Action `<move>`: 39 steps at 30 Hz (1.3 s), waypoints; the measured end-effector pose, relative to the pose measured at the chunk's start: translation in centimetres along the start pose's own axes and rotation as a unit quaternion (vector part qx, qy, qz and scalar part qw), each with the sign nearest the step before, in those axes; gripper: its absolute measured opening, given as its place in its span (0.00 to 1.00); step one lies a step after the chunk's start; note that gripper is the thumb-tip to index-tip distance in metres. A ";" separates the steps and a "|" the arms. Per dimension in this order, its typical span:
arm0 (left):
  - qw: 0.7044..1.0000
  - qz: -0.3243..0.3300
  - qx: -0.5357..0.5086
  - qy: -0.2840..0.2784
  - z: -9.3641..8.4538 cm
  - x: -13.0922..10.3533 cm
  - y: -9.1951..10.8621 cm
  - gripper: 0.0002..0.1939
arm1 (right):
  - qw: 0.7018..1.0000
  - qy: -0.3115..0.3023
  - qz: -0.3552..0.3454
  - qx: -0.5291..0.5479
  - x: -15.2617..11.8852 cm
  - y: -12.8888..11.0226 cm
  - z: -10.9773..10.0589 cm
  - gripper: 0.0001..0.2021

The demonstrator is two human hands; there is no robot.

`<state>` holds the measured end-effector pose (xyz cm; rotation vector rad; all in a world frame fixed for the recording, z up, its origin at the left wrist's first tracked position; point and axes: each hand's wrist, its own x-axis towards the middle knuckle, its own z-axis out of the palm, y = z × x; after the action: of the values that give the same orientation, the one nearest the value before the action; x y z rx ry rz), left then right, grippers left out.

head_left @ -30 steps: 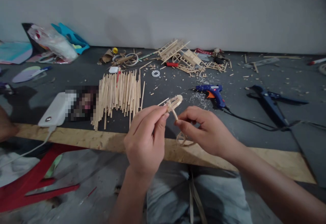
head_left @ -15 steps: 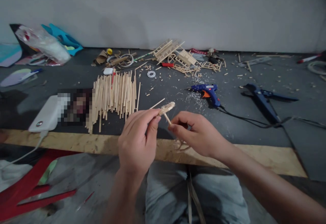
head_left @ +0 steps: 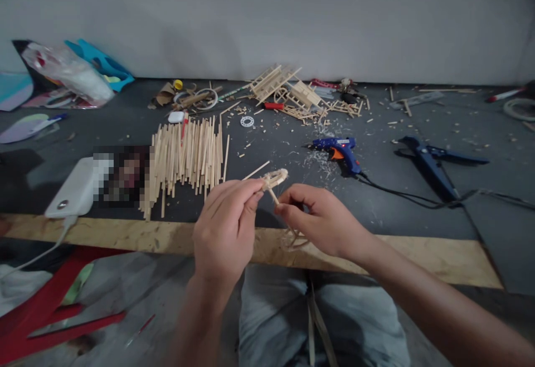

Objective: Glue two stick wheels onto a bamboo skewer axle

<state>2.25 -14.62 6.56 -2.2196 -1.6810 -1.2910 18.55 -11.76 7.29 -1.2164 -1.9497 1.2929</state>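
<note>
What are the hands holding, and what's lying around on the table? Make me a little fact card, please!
Left hand: pinching a small wooden piece
Right hand: pinching a thin stick that meets that piece
Below right hand: a curved wooden frame; can't tell whether it's held
Left of hands: a bunch of wooden sticks lying side by side
Right of hands: a blue glue gun with an orange trigger
Farther right: a dark blue tool
At the back: wooden models
</note>
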 end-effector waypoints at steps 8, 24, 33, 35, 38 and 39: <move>1.000 0.009 -0.012 -0.012 0.0 0.1 -0.2 0.13 | 1.000 -0.002 0.009 0.013 0.2 0.1 0.0 0.06; 0.998 0.036 -0.043 -0.040 0.3 1.7 -0.2 0.14 | 0.997 -0.006 0.044 0.058 0.6 0.0 -1.0 0.08; 0.986 -0.084 -0.123 -0.074 1.0 2.3 0.2 0.11 | 0.990 -0.017 0.066 0.124 0.5 -0.1 -1.4 0.08; 0.976 -0.110 -0.171 -0.073 1.3 2.3 0.1 0.09 | 0.986 -0.024 0.081 0.147 0.5 -0.1 -1.4 0.07; 0.963 -0.135 -0.222 -0.066 1.6 2.4 -0.1 0.07 | 0.980 -0.029 0.105 0.168 0.6 -0.3 -1.5 0.07; 0.961 -0.144 -0.227 -0.062 1.7 2.4 -0.1 0.08 | 0.979 -0.029 0.110 0.168 0.6 -0.4 -1.5 0.07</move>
<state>3.29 -11.88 7.00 -2.3959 -1.9793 -1.8018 19.33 -10.60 8.26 -1.2563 -1.5797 1.7069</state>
